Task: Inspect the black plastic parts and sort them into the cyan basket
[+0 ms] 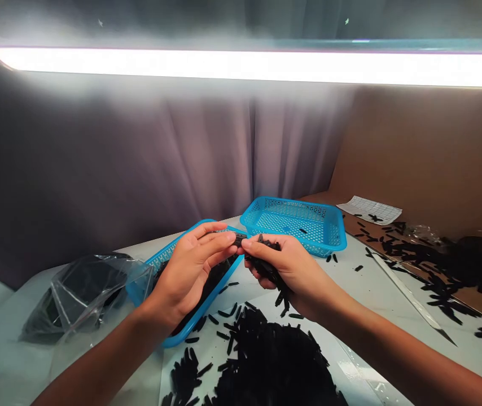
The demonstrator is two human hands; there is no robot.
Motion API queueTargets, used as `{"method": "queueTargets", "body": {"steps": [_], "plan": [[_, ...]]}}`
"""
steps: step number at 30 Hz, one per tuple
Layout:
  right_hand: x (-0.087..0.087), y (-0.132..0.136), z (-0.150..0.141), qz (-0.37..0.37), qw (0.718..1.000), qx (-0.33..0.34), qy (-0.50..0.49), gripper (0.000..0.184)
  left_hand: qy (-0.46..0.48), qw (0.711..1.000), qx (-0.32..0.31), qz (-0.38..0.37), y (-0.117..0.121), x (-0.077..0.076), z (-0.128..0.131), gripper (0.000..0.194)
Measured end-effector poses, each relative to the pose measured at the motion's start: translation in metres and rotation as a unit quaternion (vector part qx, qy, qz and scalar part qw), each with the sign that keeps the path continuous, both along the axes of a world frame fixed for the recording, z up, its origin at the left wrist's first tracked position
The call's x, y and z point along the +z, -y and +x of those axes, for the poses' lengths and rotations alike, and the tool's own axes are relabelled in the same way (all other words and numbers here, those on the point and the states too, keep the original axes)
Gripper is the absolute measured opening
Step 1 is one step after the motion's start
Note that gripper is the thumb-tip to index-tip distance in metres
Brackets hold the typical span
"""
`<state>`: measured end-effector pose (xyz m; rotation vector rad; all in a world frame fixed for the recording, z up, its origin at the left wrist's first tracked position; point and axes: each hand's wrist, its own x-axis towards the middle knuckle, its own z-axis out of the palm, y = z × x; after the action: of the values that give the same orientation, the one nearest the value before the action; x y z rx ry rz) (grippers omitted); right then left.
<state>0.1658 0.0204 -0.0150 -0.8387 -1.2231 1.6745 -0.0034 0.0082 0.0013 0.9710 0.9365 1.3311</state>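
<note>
My left hand [196, 262] pinches one end of a small black strip [238, 239] between thumb and fingertips. The thumb and forefinger of my right hand [281, 262] meet it at the other end. A bunch of similar black strips [271, 269] is curled in my right palm, some poking out below. Behind my left hand a blue basket [190, 332] holds a dark mass of pieces, partly hidden by the hand. Below both hands lies a large heap of black strips [275, 361] on a white sheet. What the strips are, I cannot make out.
A second blue basket [336, 231] stands behind my right hand, with one black strip inside. On the left is a clear plastic bag [84, 293] of dark contents. At right lie a white-handled knife [410, 293], scattered strips [448, 270] and a gridded paper [370, 210]. A bright tube lamp [241, 63] hangs above.
</note>
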Motion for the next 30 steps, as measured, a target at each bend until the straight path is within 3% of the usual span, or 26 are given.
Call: {"method": "queueTargets", "body": {"steps": [6, 17, 20, 22, 24, 26, 30], "plan": [[-0.002, -0.002, 0.001, -0.033, 0.999, 0.029, -0.029, 0.031, 0.000, 1.000, 0.011, -0.008, -0.002, 0.000, 0.001, 0.024], [-0.001, 0.001, -0.002, 0.017, 0.999, -0.029, -0.031, 0.036, -0.034, 0.999, 0.019, 0.029, -0.001, -0.003, 0.004, 0.030], [0.001, 0.000, -0.002, 0.009, 0.998, -0.035, -0.045, 0.037, -0.084, 0.988, 0.079, 0.099, 0.002, -0.005, 0.007, 0.031], [0.003, -0.002, 0.001, -0.010, 0.998, -0.018, -0.062, 0.037, -0.126, 0.961, 0.164, 0.185, 0.009, -0.005, 0.004, 0.032], [0.005, -0.004, 0.005, -0.040, 0.996, 0.025, -0.081, 0.035, -0.168, 0.930, 0.210, 0.252, 0.016, -0.004, -0.004, 0.035], [0.009, -0.006, 0.010, -0.070, 0.990, 0.074, -0.095, 0.032, -0.247, 0.932, 0.099, 0.246, 0.022, 0.000, -0.016, 0.038], [0.020, -0.005, 0.020, -0.087, 0.985, 0.131, -0.076, 0.033, -0.387, 0.842, -0.018, 0.376, 0.026, 0.012, -0.028, 0.034]]}}
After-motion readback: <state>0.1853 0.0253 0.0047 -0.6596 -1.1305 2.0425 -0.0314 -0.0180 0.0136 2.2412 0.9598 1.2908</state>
